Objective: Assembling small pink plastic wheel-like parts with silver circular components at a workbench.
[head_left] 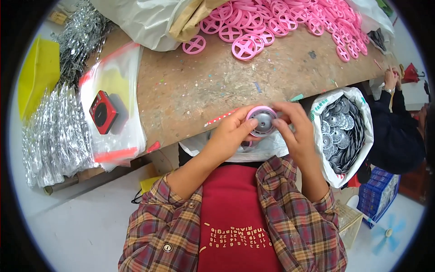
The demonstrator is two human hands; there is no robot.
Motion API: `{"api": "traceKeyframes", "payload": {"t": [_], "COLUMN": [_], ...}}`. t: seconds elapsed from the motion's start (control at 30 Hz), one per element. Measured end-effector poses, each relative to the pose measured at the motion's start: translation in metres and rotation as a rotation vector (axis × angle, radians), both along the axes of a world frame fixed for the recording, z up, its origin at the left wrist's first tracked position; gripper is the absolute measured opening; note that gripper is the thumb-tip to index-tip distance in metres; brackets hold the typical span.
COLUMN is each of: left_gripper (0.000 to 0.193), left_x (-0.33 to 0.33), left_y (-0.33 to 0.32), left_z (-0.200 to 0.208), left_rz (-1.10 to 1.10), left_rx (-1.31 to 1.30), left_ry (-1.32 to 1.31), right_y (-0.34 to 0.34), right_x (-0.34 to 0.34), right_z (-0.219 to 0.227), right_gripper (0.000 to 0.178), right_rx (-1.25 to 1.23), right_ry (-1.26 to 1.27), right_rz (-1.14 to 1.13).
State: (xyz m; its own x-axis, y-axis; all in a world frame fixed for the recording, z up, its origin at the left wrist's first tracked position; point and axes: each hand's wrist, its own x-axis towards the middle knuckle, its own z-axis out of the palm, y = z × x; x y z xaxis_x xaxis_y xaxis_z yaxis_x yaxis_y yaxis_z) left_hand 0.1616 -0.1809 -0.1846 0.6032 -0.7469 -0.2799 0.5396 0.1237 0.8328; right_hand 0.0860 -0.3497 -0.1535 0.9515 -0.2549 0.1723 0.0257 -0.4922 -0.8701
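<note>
Head view, I log round pink-rimmed silver-grey disc between hands, left hand pinching its left side, right hand half-open at right edge, grip unclear.

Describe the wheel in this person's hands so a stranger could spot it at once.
Start at the brown worktable and go to its near edge. There the left hand grips a wheel, the right hand at its side. It is grey inside a pink rim, unlike the all-pink spoked wheels piled beyond and the grey discs in the white bag.
</note>
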Motion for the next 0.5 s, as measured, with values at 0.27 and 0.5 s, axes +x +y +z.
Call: {"api": "traceKeyframes", "payload": {"t": [0.27, 0.5], "left_gripper": [0.044, 0.044], "left_x": [-0.011, -0.021], "left_y": [-0.006, -0.009], "left_z": [-0.011, -0.018], "left_rz": [0.03, -0.074], "left_rx": [0.095, 0.187], "left_ry": [-0.273, -0.337], "right_y": [-0.002, -0.001], "right_x": [-0.002, -0.017], "right_z": [-0.043, -0.056], "right_gripper": [0.018, 0.01], "right_rx": [0.498, 0.318], "right_ry": [0.114, 0.107], "right_rz": [0.01, -0.077]}}
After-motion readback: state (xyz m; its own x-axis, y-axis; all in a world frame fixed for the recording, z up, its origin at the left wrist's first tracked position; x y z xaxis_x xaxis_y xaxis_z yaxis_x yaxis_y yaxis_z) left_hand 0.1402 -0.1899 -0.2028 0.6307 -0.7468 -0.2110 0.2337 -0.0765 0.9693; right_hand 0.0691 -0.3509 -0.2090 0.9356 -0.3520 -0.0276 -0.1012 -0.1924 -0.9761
